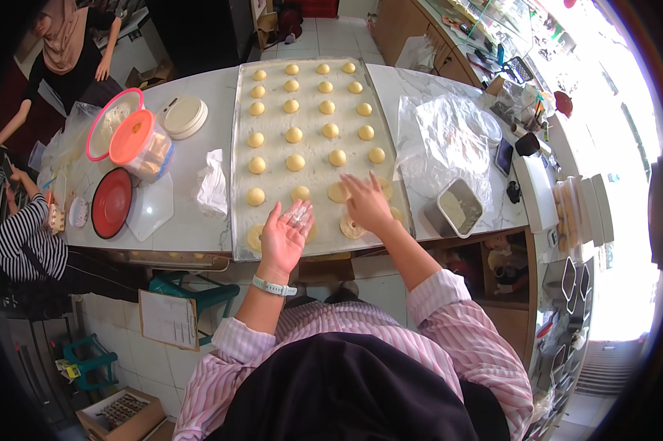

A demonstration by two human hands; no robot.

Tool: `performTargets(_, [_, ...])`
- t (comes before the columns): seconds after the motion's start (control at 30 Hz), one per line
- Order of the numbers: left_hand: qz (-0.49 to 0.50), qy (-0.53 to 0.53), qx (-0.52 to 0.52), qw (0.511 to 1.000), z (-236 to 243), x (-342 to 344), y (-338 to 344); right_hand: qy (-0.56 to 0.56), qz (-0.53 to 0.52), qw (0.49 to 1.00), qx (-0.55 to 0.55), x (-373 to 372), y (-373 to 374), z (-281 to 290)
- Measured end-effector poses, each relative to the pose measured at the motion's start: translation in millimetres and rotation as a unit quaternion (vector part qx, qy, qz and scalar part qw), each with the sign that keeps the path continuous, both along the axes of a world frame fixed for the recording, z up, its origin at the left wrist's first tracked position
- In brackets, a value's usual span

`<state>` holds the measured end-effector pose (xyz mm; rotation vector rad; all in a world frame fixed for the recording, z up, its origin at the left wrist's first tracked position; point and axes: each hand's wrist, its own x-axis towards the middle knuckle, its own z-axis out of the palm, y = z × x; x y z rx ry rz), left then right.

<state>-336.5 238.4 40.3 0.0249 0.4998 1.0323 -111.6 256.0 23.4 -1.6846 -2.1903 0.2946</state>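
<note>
A large baking tray (313, 151) lies before me with rows of round pale-yellow dough balls (294, 162). Along its near edge the pieces are flattened; one dough disc (351, 228) has a hole in its middle, and another flat dough piece (255, 237) lies at the near left corner. My left hand (287, 234) is turned palm up over the near edge, fingers apart, with white powder on palm and fingertips. Stretched over the flattened dough at the near right is my right hand (368, 204), its fingers spread; whether it touches the dough I cannot tell.
A metal tin with white powder (460, 208) and a clear plastic sheet (449, 140) lie right of the tray. To the left are a crumpled white cloth (212, 184), a tub with an orange lid (131, 137) and a red plate (112, 203). Two people (30, 235) are at the left.
</note>
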Motion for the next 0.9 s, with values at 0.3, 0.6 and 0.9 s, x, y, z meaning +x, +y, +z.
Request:
performTargets(0.3, [-0.001, 0.011, -0.014, 1.0, -3, -2, -5, -0.06, -0.012, 0.998, 0.033, -2, 0, 22])
performTargets(0.6, [-0.067, 0.05, -0.017, 0.996, -15, 14, -5, -0.14, 0.034, 0.989, 0.015, -8, -3, 22])
performTargets(0.9, [-0.072, 0.197, 0.029, 0.977, -22, 59, 0, 0.035, 0.018, 0.999, -0.025, -23, -29, 32])
